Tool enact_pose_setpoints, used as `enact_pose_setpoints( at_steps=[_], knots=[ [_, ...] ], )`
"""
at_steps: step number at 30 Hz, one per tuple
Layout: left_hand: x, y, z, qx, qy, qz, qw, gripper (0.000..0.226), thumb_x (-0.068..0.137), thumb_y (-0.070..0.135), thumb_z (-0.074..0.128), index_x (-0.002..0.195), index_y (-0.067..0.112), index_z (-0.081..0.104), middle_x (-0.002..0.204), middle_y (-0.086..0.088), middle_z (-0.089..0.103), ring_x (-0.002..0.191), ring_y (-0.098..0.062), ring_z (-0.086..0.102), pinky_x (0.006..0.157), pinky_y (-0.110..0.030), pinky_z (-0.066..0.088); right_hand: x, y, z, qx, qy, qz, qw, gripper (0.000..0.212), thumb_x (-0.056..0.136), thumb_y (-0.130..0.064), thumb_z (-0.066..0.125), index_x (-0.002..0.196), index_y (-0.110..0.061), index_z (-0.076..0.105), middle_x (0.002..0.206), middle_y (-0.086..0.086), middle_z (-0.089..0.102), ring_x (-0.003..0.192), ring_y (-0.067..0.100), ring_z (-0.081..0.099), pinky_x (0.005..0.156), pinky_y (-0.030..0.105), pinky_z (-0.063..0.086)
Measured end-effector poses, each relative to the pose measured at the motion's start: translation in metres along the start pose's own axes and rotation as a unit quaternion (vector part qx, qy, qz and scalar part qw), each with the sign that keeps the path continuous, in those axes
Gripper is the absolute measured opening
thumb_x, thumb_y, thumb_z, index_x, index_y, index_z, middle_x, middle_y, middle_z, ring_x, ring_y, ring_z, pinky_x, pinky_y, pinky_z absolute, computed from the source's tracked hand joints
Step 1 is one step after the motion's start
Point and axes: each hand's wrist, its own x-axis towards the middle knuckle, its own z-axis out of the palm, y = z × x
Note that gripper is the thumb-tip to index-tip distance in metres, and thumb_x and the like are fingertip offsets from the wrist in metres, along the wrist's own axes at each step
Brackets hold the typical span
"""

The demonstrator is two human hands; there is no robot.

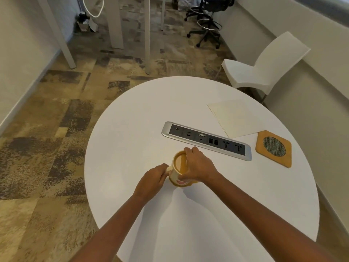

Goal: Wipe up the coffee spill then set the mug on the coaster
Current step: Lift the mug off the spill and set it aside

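A cream and yellow mug (179, 164) full of light brown coffee stands on the round white table (143, 118), near its middle. My left hand (153, 179) grips the mug's handle on its left side. My right hand (198, 165) wraps around the mug's right side and rim. A square wooden coaster (273, 148) with a round mesh centre lies to the right, apart from the mug. Beyond it lies a flat cream napkin (236, 117). I cannot make out a spill on the table.
A grey power and data strip (206, 140) is set into the table between mug and napkin. A white chair (264, 63) stands at the far right edge. A black stool (207, 19) and white desk legs (115, 21) stand on the patterned carpet beyond.
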Motion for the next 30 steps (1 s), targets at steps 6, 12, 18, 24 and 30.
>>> enact_pose_setpoints(
  at_steps=[6, 12, 18, 24, 30],
  knots=[
    [0.001, -0.001, 0.001, -0.05, 0.023, -0.005, 0.998, 0.02, 0.094, 0.018, 0.043, 0.096, 0.005, 0.057, 0.087, -0.012, 0.066, 0.067, -0.017, 0.048, 0.055, -0.011, 0.032, 0.003, -0.001, -0.003, 0.006, 0.001, -0.004, 1.0, 0.092, 0.063, -0.041, 0.079, 0.135, -0.012, 0.031, 0.133, 0.01, 0.041, 0.119, 0.024, 0.045, 0.09, 0.033, 0.047],
    [0.003, 0.002, -0.002, -0.073, 0.032, -0.022, 0.997, 0.022, 0.094, 0.018, 0.044, 0.102, 0.003, 0.057, 0.097, -0.014, 0.067, 0.072, -0.014, 0.048, 0.068, -0.016, 0.035, 0.006, -0.003, -0.005, 0.006, 0.005, -0.001, 1.0, 0.091, 0.062, -0.042, 0.079, 0.135, -0.013, 0.031, 0.133, 0.01, 0.041, 0.119, 0.024, 0.045, 0.09, 0.033, 0.047],
    [0.01, 0.0, -0.017, -0.084, 0.064, -0.008, 0.994, 0.02, 0.094, 0.014, 0.043, 0.099, 0.002, 0.058, 0.087, -0.015, 0.066, 0.067, -0.016, 0.046, 0.054, -0.006, 0.035, 0.014, -0.014, -0.019, -0.003, 0.026, -0.011, 1.0, 0.09, 0.061, -0.042, 0.079, 0.133, -0.011, 0.034, 0.131, 0.011, 0.042, 0.116, 0.026, 0.047, 0.088, 0.035, 0.047],
    [0.022, -0.009, -0.038, -0.077, 0.103, -0.002, 0.992, 0.02, 0.094, 0.013, 0.043, 0.1, 0.002, 0.058, 0.085, -0.01, 0.064, 0.067, -0.018, 0.048, 0.055, -0.01, 0.034, 0.033, -0.033, -0.034, -0.023, 0.042, -0.025, 0.999, 0.088, 0.06, -0.043, 0.079, 0.13, -0.011, 0.036, 0.126, 0.01, 0.045, 0.113, 0.025, 0.048, 0.086, 0.033, 0.047],
    [0.03, -0.029, -0.056, -0.071, 0.125, -0.017, 0.99, 0.018, 0.094, 0.011, 0.042, 0.099, 0.004, 0.058, 0.083, -0.004, 0.061, 0.068, -0.018, 0.051, 0.056, -0.01, 0.034, 0.055, -0.058, -0.04, -0.03, 0.037, -0.049, 0.998, 0.09, 0.063, -0.042, 0.078, 0.134, -0.01, 0.034, 0.133, 0.013, 0.043, 0.118, 0.027, 0.047, 0.09, 0.034, 0.047]
  ],
)
